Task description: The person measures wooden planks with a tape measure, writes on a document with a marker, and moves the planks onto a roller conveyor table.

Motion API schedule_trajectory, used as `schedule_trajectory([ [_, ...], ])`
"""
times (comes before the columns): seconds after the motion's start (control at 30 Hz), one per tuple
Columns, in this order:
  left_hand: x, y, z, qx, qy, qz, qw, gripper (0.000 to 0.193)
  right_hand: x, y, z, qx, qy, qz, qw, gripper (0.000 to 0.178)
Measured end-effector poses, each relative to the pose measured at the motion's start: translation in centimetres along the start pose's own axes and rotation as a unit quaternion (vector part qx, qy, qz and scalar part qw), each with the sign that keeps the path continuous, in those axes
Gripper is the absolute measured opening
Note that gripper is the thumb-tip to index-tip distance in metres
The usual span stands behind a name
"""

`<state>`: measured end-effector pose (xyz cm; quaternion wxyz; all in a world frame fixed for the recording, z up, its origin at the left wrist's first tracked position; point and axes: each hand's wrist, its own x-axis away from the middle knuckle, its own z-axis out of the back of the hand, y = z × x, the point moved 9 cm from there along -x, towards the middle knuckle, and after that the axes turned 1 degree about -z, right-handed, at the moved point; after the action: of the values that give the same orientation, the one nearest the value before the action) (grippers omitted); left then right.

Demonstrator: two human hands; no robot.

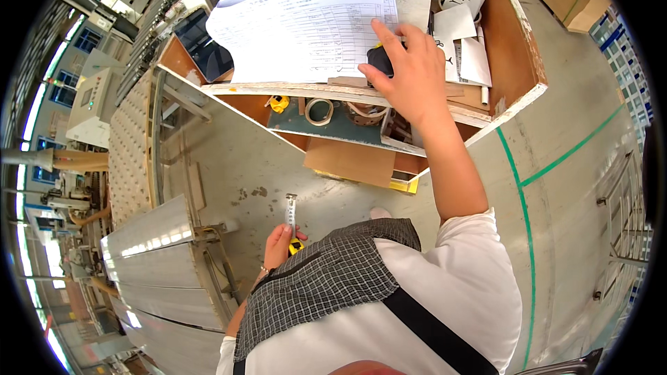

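Note:
My left hand (279,243) is closed around a yellow tape measure (297,246), low in front of my checked apron. A short length of its blade (291,210) sticks out away from me. Over the top of the wooden cabinet, my right hand (415,73) is stretched out with thumb and fingers apart. A small black object with a bit of yellow (380,60) lies beneath and beside its thumb and forefinger, partly hidden by them. Printed paper sheets (306,28) spread under that object, their left edge curling up.
A dark tablet-like device (203,45) leans left of the sheets. White papers (456,24) fill the cabinet's right compartment. On the shelf below are another yellow tape measure (279,103) and a tape roll (319,112). A metal-panelled machine table (156,264) stands to my left.

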<state>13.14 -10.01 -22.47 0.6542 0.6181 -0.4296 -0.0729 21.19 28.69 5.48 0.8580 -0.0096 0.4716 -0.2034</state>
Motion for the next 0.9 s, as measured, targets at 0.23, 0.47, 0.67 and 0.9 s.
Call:
schedule_trajectory([
  [0.23,-3.2,10.3,-4.4,-0.116,-0.078,-0.158,0.977,0.047,8.9,-14.3,-1.2,-0.401,-0.142,0.187,0.885,0.06],
  [0.47,-2.5,16.7,-9.8,-0.135,-0.11,-0.301,0.938,0.099,12.3,-16.3,-2.7,-0.58,-0.312,0.139,0.74,0.069],
  [0.67,-4.8,24.3,-11.3,-0.077,-0.048,-0.298,0.95,0.049,1.6,-5.3,1.8,-0.118,0.004,0.068,0.991,0.05],
  [0.9,-10.4,34.3,-19.6,0.031,-0.013,-0.268,0.963,0.048,0.8,-1.3,-1.5,-0.05,-0.112,-0.024,0.992,0.05],
])
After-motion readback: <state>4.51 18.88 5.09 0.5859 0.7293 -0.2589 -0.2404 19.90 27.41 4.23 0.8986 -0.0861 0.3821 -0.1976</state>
